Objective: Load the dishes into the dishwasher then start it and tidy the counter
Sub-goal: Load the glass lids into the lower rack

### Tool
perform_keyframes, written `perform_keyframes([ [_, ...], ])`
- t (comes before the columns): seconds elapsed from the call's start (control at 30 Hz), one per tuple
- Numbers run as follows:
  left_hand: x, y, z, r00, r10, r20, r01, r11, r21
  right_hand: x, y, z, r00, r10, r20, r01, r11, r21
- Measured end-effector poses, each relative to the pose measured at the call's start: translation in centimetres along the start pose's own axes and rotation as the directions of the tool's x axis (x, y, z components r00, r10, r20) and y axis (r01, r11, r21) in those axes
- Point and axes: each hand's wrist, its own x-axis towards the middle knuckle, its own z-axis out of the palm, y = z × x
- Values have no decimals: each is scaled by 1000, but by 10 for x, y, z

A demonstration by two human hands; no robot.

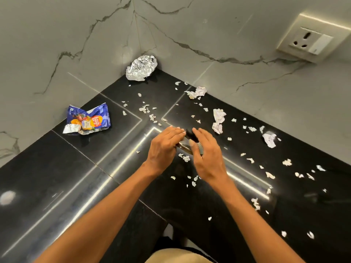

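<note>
Both hands meet over the middle of the black counter (79, 168). My left hand (163, 147) curls its fingers round a small object with a black part (190, 134) and a shiny metal part (183, 148); what it is I cannot tell. My right hand (206, 156) pinches the black end between thumb and fingers. Torn white paper scraps (146, 109) lie scattered across the counter. Crumpled paper balls lie to the right (219, 115) and further back (198, 92). A ball of aluminium foil (141, 68) sits in the corner. A blue chips packet (88, 119) lies at the left.
Marble-patterned walls (57, 35) enclose the counter's back corner. A wall socket (311, 41) sits at the upper right. More paper scraps (286, 162) trail along the counter's right side toward its front edge.
</note>
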Motion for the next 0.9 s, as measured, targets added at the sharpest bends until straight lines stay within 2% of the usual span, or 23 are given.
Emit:
perform_keyframes([
  [0.1, -7, 19, -2, 1000, 13, -15, -14, 998, -68, -49, 0, -12, 1000, -8, 10, 8, 999, -32],
  [0.2, -14, 45, -1, 998, 55, -7, -56, 987, -149, -87, 6, -22, 999, -14, -47, 8, 994, -106],
  [0.37, -31, 103, 11, 986, 151, 70, -124, 947, -296, -157, 12, -46, 976, 81, -201, -122, 971, -204],
  [0.53, -53, 177, 24, 941, 309, 138, -216, 862, -458, -244, 19, -69, 911, 163, -379, -266, 934, -238],
  [0.77, -108, 274, 52, 803, 541, 251, -300, 730, -614, -374, 24, -87, 769, 291, -569, -481, 850, -215],
  [0.9, -142, 338, 61, 694, 672, 258, -351, 629, -694, -447, 22, -91, 645, 355, -676, -616, 765, -187],
])
